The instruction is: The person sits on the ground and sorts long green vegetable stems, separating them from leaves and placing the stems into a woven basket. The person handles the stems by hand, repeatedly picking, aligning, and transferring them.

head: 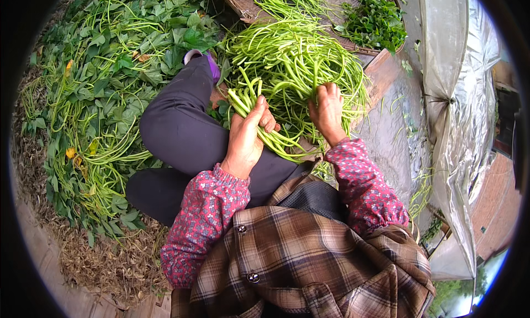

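Note:
A bundle of green leaf stems (278,142) is clasped in my left hand (248,133) above my thigh, with the cut ends pointing up and away from me. My right hand (328,109) is at the near right side of a large heap of loose green stems (290,52). Its fingers are closed around a stem (315,75) that stands up from the heap; whether they hold more than one is hidden. The heap lies just beyond my knees.
Leafy vines (112,81) with some yellow leaves cover the ground at left, over dry husks (107,260). Behind the heap, a round woven tray (335,11) holds more stems and a pile of green leaves (374,21). Clear plastic sheeting (445,123) hangs at right.

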### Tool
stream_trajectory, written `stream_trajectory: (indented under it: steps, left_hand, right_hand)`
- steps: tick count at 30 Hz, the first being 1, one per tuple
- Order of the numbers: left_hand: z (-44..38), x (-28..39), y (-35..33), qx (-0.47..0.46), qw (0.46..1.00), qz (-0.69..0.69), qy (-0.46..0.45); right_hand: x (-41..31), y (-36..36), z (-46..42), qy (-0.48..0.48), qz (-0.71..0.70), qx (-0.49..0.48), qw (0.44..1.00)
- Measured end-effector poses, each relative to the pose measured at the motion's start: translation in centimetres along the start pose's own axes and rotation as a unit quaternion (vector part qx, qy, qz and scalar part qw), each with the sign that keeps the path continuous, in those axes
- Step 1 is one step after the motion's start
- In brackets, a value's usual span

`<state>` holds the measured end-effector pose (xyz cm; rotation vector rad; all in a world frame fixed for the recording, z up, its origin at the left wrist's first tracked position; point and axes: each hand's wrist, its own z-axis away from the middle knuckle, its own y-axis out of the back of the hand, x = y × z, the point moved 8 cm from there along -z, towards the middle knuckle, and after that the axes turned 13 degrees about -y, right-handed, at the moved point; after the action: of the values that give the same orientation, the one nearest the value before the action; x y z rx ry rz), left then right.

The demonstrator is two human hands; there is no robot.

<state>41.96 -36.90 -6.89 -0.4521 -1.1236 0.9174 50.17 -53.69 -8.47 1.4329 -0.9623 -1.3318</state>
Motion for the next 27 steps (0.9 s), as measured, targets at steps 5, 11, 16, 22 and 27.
stream_trajectory:
  steps: [5,11,16,22,27]
  left_hand:
    - [0.1,0.0,0.0,0.004,1.000,-0.004,0.000]
    - [0.0,-0.3,0.1,0.001,1.000,-0.014,-0.004]
    - [0.0,-0.2,-0.2,-0.012,0.999,-0.021,-0.022]
    - [0.0,-0.1,-0.8,-0.077,0.996,-0.006,-0.043]
    - [0.2,0.5,-0.5,-0.041,0.997,0.008,-0.058]
  right_hand:
    - [3.8,2.4,-1.5,-0.064,-0.254,-0.100,0.960]
    - [3.9,6.7,-2.0,-0.138,-0.416,-0.182,0.880]
    - [1.7,8.2,-1.3,-0.171,-0.510,-0.211,0.816]
    - [-4.2,7.4,1.1,-0.117,-0.466,-0.262,0.837]
    - [-9.2,7.1,4.8,0.043,-0.308,-0.343,0.886]
